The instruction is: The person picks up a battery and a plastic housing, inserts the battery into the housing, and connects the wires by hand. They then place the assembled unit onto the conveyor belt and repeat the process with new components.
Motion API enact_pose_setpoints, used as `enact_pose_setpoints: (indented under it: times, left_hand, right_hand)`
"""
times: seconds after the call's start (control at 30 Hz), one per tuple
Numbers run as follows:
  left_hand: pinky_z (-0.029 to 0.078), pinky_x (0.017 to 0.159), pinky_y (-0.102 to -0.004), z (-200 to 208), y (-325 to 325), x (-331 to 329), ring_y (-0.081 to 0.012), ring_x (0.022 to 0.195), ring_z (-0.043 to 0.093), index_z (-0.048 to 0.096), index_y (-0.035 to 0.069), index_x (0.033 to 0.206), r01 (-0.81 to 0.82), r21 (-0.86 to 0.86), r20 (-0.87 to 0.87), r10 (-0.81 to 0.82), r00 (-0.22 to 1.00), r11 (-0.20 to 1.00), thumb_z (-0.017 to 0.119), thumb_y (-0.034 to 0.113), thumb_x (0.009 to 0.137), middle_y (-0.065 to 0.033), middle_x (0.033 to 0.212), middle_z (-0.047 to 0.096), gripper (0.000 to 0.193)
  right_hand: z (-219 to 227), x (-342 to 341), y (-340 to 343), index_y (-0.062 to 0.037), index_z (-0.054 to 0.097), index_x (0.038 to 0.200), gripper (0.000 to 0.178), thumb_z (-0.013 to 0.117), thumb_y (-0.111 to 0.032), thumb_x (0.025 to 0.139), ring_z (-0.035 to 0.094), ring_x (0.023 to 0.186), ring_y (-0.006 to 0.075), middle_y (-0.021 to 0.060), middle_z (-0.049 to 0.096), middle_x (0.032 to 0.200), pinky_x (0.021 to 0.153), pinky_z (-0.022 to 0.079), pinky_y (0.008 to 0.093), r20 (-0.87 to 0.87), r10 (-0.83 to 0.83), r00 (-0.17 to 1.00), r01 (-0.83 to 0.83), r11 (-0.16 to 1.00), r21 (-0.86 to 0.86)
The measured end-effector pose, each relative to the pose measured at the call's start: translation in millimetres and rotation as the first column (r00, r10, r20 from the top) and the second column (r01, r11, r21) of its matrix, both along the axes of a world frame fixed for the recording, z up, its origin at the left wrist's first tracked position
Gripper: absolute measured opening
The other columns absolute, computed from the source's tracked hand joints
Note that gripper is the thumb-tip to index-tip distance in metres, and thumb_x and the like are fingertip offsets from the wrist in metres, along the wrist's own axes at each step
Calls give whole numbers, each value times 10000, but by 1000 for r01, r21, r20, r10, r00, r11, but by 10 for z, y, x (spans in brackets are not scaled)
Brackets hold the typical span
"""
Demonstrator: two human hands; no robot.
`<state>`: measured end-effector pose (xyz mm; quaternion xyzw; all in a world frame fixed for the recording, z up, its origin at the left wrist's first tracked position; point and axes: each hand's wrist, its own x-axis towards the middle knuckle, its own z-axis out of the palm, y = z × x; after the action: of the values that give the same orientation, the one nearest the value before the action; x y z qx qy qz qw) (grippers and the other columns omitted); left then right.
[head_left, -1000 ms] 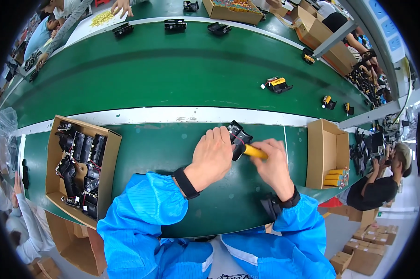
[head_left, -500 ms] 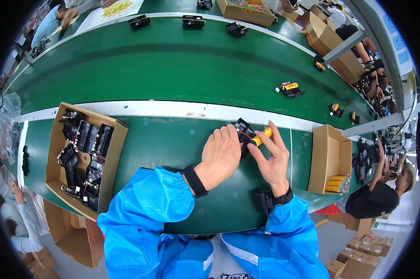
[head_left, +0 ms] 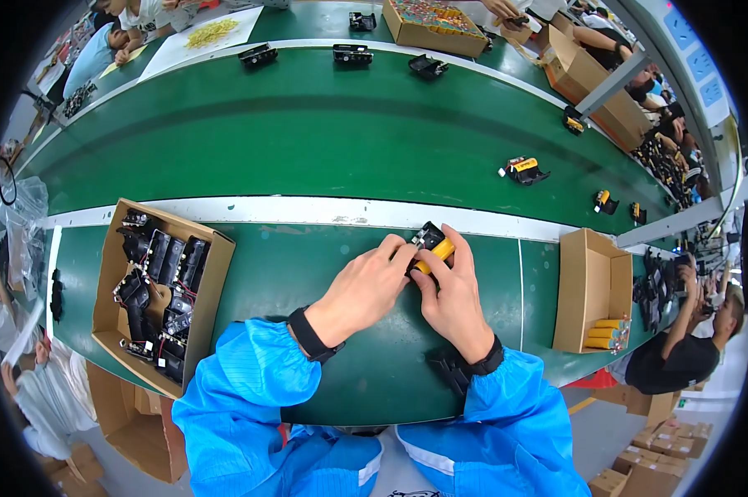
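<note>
The fingers of my right hand (head_left: 454,303) pinch the yellow cylindrical cell (head_left: 436,256) at the black plastic housing (head_left: 429,234), which my left hand (head_left: 364,286) grips over the green worktop (head_left: 279,269); pushing it in skewed could crack the housing; a slipping thumb could let the cell roll away.

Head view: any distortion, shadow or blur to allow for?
In the head view, fisheye bends the far edge of the green belt into an arc and the corners are black; in the head view, a dark band crosses that belt; at the head view's centre, the left hand, right hand and yellow cylinder look fairly sharp.
</note>
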<state>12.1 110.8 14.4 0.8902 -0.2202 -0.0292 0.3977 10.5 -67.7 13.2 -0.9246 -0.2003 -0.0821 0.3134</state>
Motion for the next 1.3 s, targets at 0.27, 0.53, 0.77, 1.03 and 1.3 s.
enact_pose_setpoints:
  times: [0.27, 0.53, 0.77, 1.03, 1.3]
  left_hand:
    - [555, 708, -449, -84, 99, 9, -363, 920, 650, 567, 34, 1150, 22, 28, 77, -24, 997, 999, 635, 10, 821, -178, 1116, 573, 337]
    - [558, 729, -427, -38, 157, 17, -358, 905, 654, 567, 24, 1162, 25, 113, 167, -44, 985, 993, 641, 15, 806, -186, 1121, 595, 364]
    - [550, 724, -396, -28, 326, 119, -314, 857, 671, 562, 1, 1190, 72, -36, 45, -71, 996, 997, 688, 92, 865, -166, 1061, 633, 361]
    - [464, 516, -332, -342, 245, 681, -172, 545, 585, 595, -4, 797, -29, -85, -420, -10, 907, 996, 772, 268, 811, -64, 572, 579, 325]
    - [453, 466, -271, -218, 246, 1025, -106, 550, 583, 518, 37, 732, 10, 56, -631, 28, 775, 998, 809, 196, 784, -31, 621, 576, 335]
  right_hand:
    - [14, 30, 87, -12, 671, 1115, 382, 776, -21, 748, 592, 1149, 395, 239, 440, 1413, 959, 505, 393, -19, -85, 996, 87, 984, 158]
    - [-124, 44, 92, -30, 630, 1178, 495, 820, -53, 721, 613, 1138, 396, 254, 501, 1376, 931, 520, 412, -32, -56, 998, 61, 977, 206]
    - [-105, 45, 270, -37, 596, 1197, 523, 802, -38, 717, 572, 1155, 436, 251, 506, 1357, 948, 502, 444, -33, -49, 998, 53, 987, 150]
    - [-349, 152, 401, -24, 536, 1208, 511, 770, -98, 761, 496, 1192, 457, 303, 462, 1347, 1014, 435, 466, -96, -67, 993, 79, 988, 132]
    - [487, -144, -790, -55, 678, 1030, 242, 732, -95, 797, 613, 997, 331, 137, 671, 1019, 864, 515, 400, 65, -222, 973, 216, 972, 92]
